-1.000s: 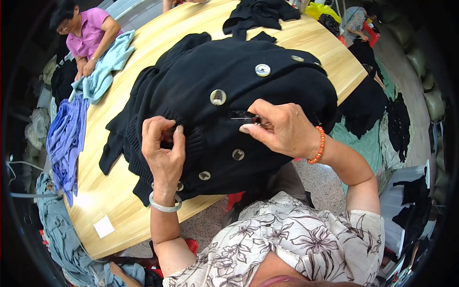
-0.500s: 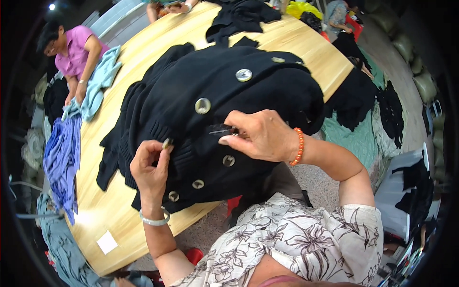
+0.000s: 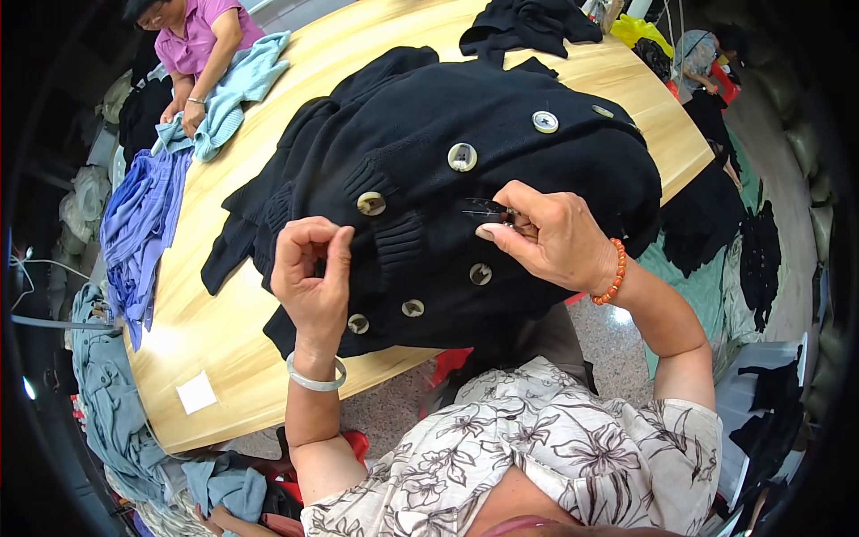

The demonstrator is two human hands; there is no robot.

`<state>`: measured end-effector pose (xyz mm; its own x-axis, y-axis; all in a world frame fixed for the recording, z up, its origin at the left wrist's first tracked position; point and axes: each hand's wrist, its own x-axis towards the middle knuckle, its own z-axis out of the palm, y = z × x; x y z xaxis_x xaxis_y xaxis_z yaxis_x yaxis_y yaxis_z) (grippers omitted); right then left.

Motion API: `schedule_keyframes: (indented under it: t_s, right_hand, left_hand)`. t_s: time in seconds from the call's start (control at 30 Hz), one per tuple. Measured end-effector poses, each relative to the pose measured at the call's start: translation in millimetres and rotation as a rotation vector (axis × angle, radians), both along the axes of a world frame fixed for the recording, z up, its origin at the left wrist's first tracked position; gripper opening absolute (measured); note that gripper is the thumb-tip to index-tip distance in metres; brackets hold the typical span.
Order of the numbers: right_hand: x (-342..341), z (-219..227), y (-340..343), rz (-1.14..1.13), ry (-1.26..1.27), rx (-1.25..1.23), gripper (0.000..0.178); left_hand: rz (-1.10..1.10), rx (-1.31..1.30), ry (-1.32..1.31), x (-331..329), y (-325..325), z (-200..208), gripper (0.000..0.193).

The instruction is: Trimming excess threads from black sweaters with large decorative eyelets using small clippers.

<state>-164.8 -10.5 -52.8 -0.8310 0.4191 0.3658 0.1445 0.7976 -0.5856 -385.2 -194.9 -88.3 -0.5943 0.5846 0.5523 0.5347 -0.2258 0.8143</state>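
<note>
A black knitted cardigan (image 3: pixel 394 134) with large brown-and-cream buttons lies spread in front of me, its near part hanging over the table's edge. My left hand (image 3: pixel 313 273) is above its left part, thumb and forefinger pinched together. Whatever is between those fingertips is too small to make out. Just beyond them a button (image 3: pixel 371 203) sits on the cloth near the ribbed edge. My right hand (image 3: pixel 559 233) grips small dark thread snips (image 3: pixel 484 210), with the blades pointing left over the cardigan. Another button (image 3: pixel 463 157) lies above the blades.
The pale wooden table (image 3: pixel 268 394) carries a white paper square (image 3: pixel 197 392), and another black garment (image 3: pixel 528 27) at the far side. A person in pink (image 3: pixel 210 36) handles a light-blue knit (image 3: pixel 234 98) at the left. Purple cloth (image 3: pixel 148 233) hangs over the left edge.
My left fingers have let go of the button, which now lies flat on the cardigan, and stay pinched nearer to me. The snips remain in my right hand. The whole view has shifted.
</note>
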Motion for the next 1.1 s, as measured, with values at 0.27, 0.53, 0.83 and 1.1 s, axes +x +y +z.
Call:
schedule_keyframes:
  t_s: [0.27, 0.53, 0.83, 1.1]
  right_hand:
    - [-2.4, 8.5, -2.3, -0.001, -0.125, -0.055, 0.030]
    - [-0.7, 6.9, 0.5, -0.006, -0.128, -0.052, 0.030]
    - [-7.2, 0.9, -3.5, 0.024, -0.002, -0.031, 0.027]
    - [-24.4, 4.8, -11.5, 0.082, -0.013, -0.007, 0.028]
  left_hand:
    - [0.184, -0.188, 0.754, 17.3, 32.5, 25.8, 0.037]
    - [0.153, -0.321, 0.576, 12.6, 40.5, 15.6, 0.022]
    - [0.214, -0.332, 0.543, 17.4, 41.3, 14.4, 0.016]
    - [0.139, -0.201, 0.321, 12.4, 28.9, 1.9, 0.011]
